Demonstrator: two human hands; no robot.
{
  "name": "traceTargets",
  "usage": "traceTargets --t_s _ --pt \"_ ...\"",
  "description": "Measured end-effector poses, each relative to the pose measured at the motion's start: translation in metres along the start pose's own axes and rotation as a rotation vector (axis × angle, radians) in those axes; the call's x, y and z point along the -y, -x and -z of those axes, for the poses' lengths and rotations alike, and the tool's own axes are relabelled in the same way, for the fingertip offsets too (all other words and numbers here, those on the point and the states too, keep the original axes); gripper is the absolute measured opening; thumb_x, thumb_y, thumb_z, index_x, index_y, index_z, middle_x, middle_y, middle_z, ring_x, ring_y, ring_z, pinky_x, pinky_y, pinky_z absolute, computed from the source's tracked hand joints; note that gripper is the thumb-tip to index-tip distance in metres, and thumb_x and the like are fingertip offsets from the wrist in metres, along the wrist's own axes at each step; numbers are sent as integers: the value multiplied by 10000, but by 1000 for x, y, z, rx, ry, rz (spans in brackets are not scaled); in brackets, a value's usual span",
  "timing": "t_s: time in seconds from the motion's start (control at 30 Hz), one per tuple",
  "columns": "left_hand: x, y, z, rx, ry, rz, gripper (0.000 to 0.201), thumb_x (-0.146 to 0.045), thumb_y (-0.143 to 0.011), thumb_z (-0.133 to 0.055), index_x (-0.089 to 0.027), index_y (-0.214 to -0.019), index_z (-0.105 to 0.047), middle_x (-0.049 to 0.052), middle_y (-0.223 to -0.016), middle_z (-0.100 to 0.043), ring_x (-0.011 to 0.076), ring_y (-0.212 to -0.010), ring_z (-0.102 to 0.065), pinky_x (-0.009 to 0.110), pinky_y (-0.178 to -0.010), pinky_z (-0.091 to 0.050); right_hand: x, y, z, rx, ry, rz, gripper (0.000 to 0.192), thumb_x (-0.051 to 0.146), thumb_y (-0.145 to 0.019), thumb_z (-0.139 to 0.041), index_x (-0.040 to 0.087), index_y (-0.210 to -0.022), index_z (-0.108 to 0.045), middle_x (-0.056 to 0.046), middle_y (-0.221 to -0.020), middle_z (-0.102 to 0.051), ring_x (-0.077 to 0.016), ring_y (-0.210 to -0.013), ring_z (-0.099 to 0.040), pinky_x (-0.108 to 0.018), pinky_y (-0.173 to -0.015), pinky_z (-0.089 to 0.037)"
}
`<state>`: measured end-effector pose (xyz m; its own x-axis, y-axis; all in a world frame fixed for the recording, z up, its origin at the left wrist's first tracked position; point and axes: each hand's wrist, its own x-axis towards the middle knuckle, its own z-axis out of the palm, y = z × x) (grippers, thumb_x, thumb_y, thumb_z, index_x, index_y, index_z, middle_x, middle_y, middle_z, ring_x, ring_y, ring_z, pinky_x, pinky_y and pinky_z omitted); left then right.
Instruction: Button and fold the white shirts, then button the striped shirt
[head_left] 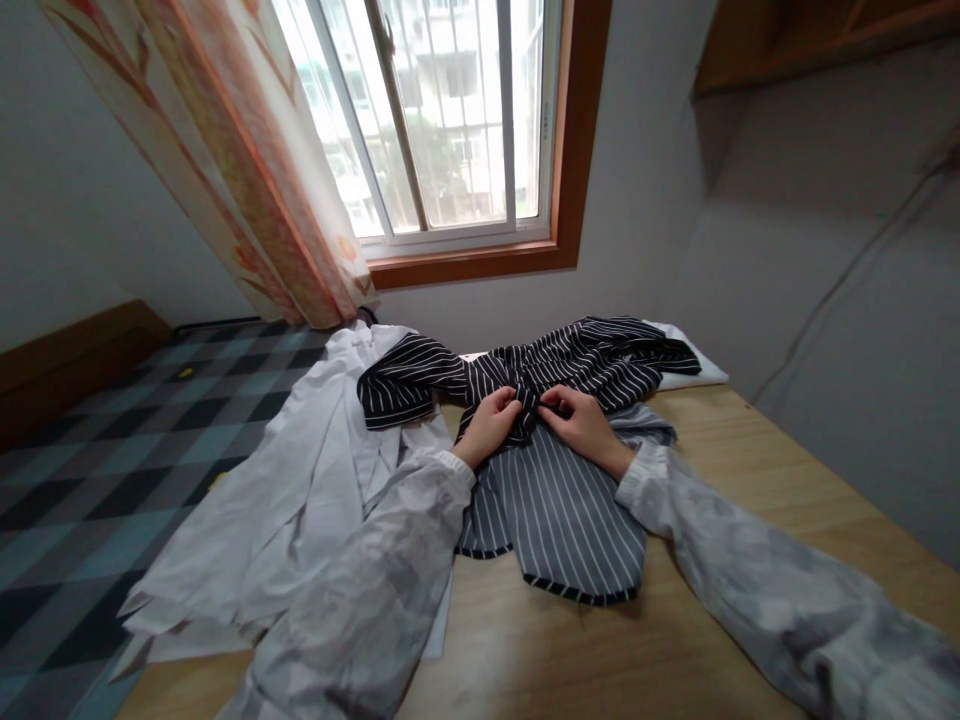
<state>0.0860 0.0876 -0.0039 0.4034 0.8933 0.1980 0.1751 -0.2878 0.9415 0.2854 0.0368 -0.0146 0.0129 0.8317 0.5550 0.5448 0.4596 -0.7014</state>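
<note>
A black garment with white stripes, which looks like a shirt [577, 365], lies spread over the wooden table [517, 640]. Its paler grey striped inner side [570, 510] shows toward me. My left hand [491, 422] is closed, pinching a bunched dark fold near the garment's middle. Just to the right, my right hand [581, 425] pinches the dark cloth between thumb and fingers. The fingertips of both hands are close together, and the exact bit of cloth between them is partly hidden.
White clothing [300, 520] lies to the left, over the table edge beside a checked bed [82, 500]. More white cloth [694, 365] sits beneath the striped garment at the back right. A curtain [262, 180] hangs by the window [450, 130]. A shelf [825, 45] juts out at upper right.
</note>
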Motion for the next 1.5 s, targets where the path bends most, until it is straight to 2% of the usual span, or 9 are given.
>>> traceTargets --t_s 0.13,0.3,0.5,0.67,0.83,1.0,1.27,1.43,1.5 --pt "-3 6 3 98 -45 -51 308 -445 -869 -760 -188 -795 -607 -32 -717 -560 120 -658 -493 245 -603 -383 -4 3 -4 -55 -58 -32 123 350 -957 -683 236 -994 -716 -55 -961 -785 -230 -868 -711 -342 -782 -537" --pt "-4 8 6 131 -145 -90 486 -581 -872 -797 -201 -712 -538 -44 -656 -467 112 -617 -413 253 -560 -300 -3 2 -3 -67 -63 -66 108 322 -927 -687 232 -977 -722 -61 -967 -795 -231 -862 -713 -341 -769 -541" --pt "-1 7 4 91 -169 -91 424 -521 -876 -782 -201 -716 -554 -66 -634 -412 105 -595 -357 265 -565 -238 6 5 1 -93 -24 -12 136 354 -959 -687 244 -995 -758 -65 -960 -804 -252 -859 -720 -377 -805 -558" --pt "2 6 3 66 -199 -90 388 -456 -867 -755 -205 -679 -526 -74 -610 -378 102 -579 -332 273 -562 -208 11 9 0 9 49 68 129 291 -978 -664 257 -1035 -776 -66 -1017 -792 -259 -955 -740 -384 -897 -580" --pt "5 6 4 58 -213 -107 425 -501 -886 -751 -203 -673 -533 -70 -604 -376 104 -574 -331 271 -553 -209 12 8 1 74 72 77 167 264 -993 -652 263 -1058 -805 -73 -1049 -775 -259 -983 -745 -387 -943 -586" --pt "5 5 4 52 -148 -118 484 -534 -893 -761 -208 -667 -484 -68 -623 -350 100 -582 -310 262 -543 -203 13 7 3 67 -12 123 208 233 -1017 -614 251 -1052 -818 -67 -1037 -796 -249 -973 -756 -380 -924 -582" --pt "-4 9 3 101 -31 -61 545 -689 -867 -763 -186 -750 -588 -67 -620 -400 91 -571 -312 255 -535 -199 2 7 -4 4 28 97 123 216 -953 -716 241 -1041 -799 -40 -1016 -836 -250 -953 -785 -400 -935 -581" --pt "-3 8 3 68 -38 -85 635 -713 -856 -768 -216 -651 -430 -74 -595 -336 86 -561 -265 258 -528 -154 2 7 -6 -9 29 91 133 217 -948 -752 239 -1069 -801 -42 -1034 -838 -252 -963 -791 -400 -929 -597" --pt "-2 7 4 75 -25 -83 636 -705 -861 -766 -221 -649 -413 -74 -596 -323 86 -560 -254 259 -525 -147 2 7 -6 -14 48 93 135 224 -952 -768 241 -1079 -812 -48 -1067 -844 -263 -999 -793 -418 -962 -597"
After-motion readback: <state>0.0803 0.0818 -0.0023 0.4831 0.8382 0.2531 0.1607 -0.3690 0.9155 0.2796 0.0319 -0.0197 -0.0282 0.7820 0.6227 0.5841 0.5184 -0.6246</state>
